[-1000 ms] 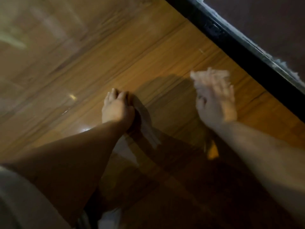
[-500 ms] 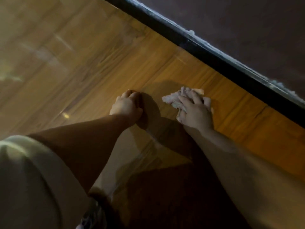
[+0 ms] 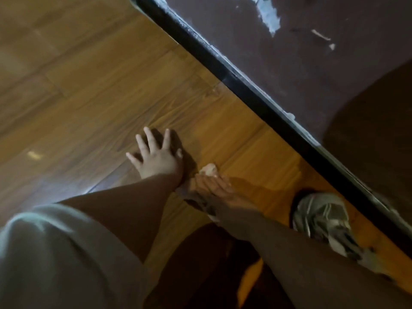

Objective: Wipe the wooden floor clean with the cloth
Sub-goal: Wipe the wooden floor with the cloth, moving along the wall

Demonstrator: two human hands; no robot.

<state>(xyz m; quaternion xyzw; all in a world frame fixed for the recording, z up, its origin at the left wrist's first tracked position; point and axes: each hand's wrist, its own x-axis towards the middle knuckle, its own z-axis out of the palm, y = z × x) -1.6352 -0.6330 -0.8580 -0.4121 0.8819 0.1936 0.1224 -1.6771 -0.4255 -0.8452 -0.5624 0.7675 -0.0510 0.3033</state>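
Note:
The wooden floor (image 3: 93,90) fills the left and middle of the head view. My left hand (image 3: 156,157) lies flat on it with the fingers spread wide. Just to its right, my right hand (image 3: 215,188) presses down on a small crumpled pale cloth (image 3: 209,169). The fingers lie fairly straight over the cloth. A bit of cloth pokes out past the fingertips and more shows under the hand's left side. The two hands sit close together, nearly touching at the wrist.
A black baseboard (image 3: 252,90) runs diagonally from top middle to lower right, with a dark scuffed wall (image 3: 312,63) behind it. A grey sneaker (image 3: 321,217) stands on the floor beside the baseboard. My pale sleeve (image 3: 55,253) fills the lower left.
My right hand has slid the cloth back toward me and closer to my left wrist. The left hand went from curled to flat with fingers spread. The view shifted and the sneaker came into sight.

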